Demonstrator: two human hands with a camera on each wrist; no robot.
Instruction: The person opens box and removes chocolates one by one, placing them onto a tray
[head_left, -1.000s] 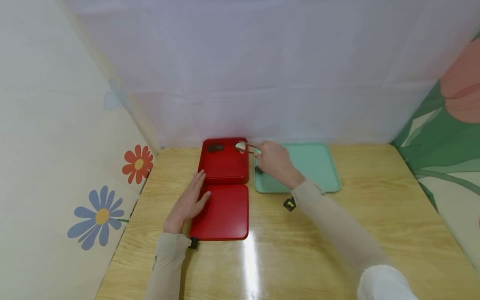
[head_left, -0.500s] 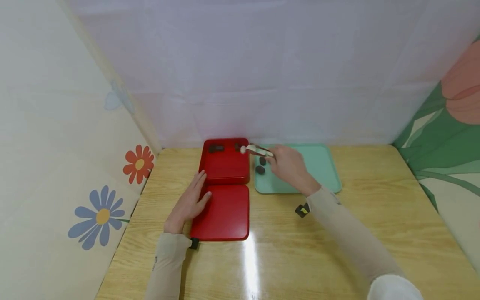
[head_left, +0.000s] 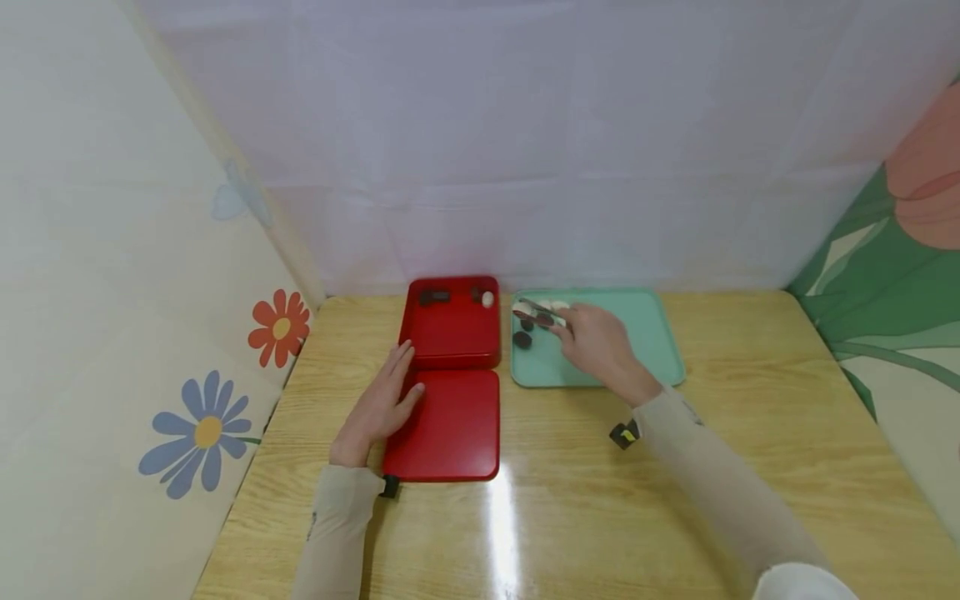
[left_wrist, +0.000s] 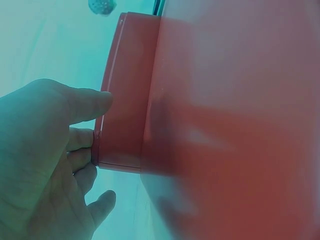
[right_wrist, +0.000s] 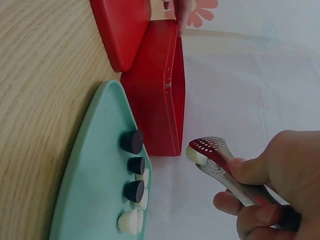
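My right hand [head_left: 603,342] grips metal tongs [right_wrist: 210,145] with perforated ends, held above the left side of the mint tray [head_left: 648,333]. A small white piece [right_wrist: 195,156] sits pinched between the tong tips in the right wrist view. On that tray stand several small dark tapered pieces [right_wrist: 132,142] and some white ones [right_wrist: 129,221]. Left of it is an open red box [head_left: 450,333] with dark pieces [head_left: 435,297] and one white piece [head_left: 487,299] along its far side. My left hand [head_left: 375,412], fingers extended, touches the box's near left side.
A red lid [head_left: 450,433] lies flat in front of the box, close against it. All stands on a wooden table [head_left: 570,517], with a white cloth [head_left: 525,167] hanging behind. Flower-printed walls [head_left: 206,433] flank the table left and right.
My right hand has drawn back rightward from the box to over the tray with the tongs. A white piece now lies in the box. My left hand has stayed put.
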